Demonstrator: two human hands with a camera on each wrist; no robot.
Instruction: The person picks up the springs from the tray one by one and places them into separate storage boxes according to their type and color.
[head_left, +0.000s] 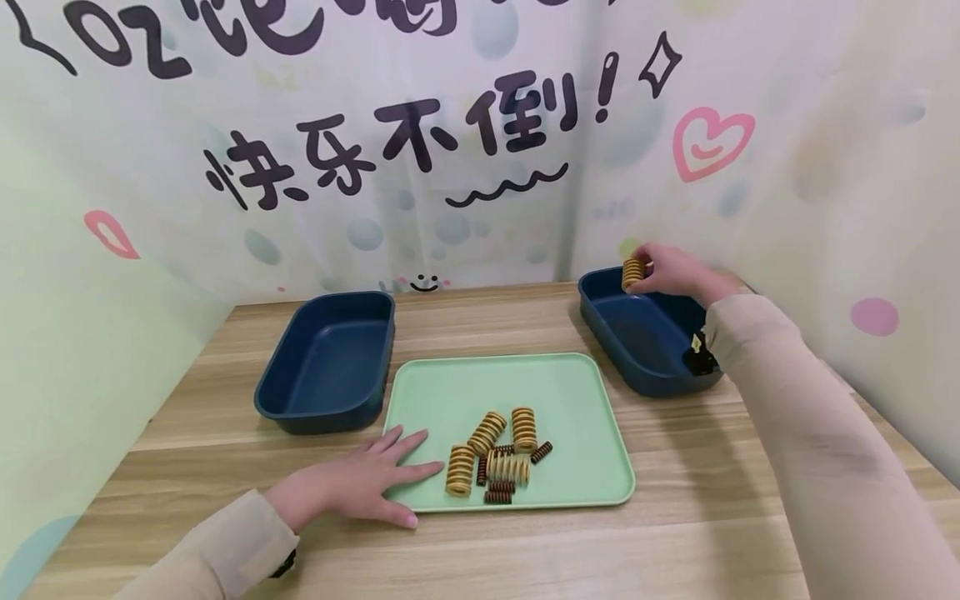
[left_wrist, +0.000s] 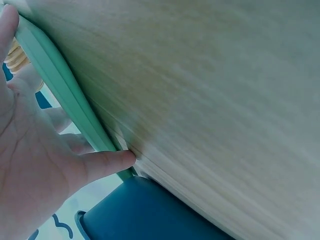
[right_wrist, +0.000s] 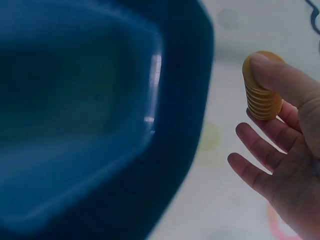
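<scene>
At far right corner of bench (head_left: 525, 554), above blue bin (head_left: 637, 329) | yellow spring (head_left: 632, 273) pinched by right hand (head_left: 671, 268) | left edge of tray (head_left: 465, 390) crossed by widespread left hand (head_left: 367, 478)

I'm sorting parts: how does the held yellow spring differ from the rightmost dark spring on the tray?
The yellow spring is golden; the dark spring is dark brown. The yellow spring is thicker than the dark spring. The right hand pinches the yellow spring; the dark spring lies on the tray. Both are coiled.
</scene>
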